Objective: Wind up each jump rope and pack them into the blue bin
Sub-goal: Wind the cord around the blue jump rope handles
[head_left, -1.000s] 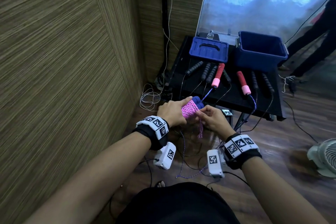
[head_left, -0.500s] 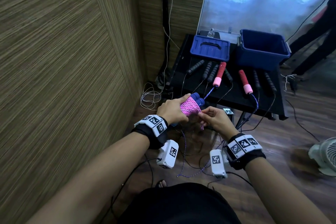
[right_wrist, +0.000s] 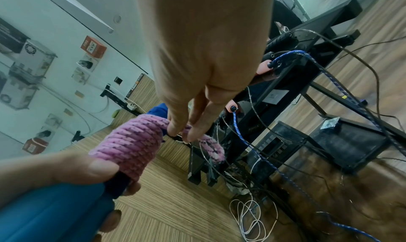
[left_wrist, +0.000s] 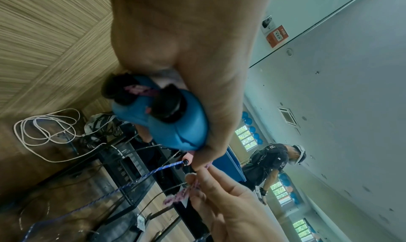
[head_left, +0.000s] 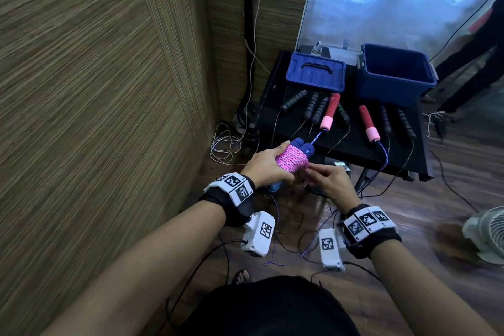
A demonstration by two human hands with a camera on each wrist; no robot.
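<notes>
My left hand (head_left: 268, 165) grips a jump rope whose two blue handles (head_left: 386, 147) lie side by side with pink cord (head_left: 292, 158) wound tightly round them. The handles' butt ends (left_wrist: 173, 122) show under my palm in the left wrist view. My right hand (head_left: 323, 179) pinches the loose pink cord end (right_wrist: 212, 147) just beside the winding (right_wrist: 129, 148). The open blue bin (head_left: 392, 75) stands at the back right of the black table (head_left: 354, 150). A rope with red-and-pink handles (head_left: 328, 114) and blue cord lies on the table among several black-handled ropes (head_left: 316, 109).
The bin's blue lid (head_left: 315, 73) lies left of the bin. Cords from the table hang to the wooden floor around my feet. A wood-panelled wall (head_left: 95, 90) is close on the left, a white cable coil (head_left: 225, 144) in the corner, and a white fan (head_left: 488, 234) at the right.
My hands have stayed together at the bundle, drifting slightly left and toward me. The right fingers keep working the pink cord end against the winding.
</notes>
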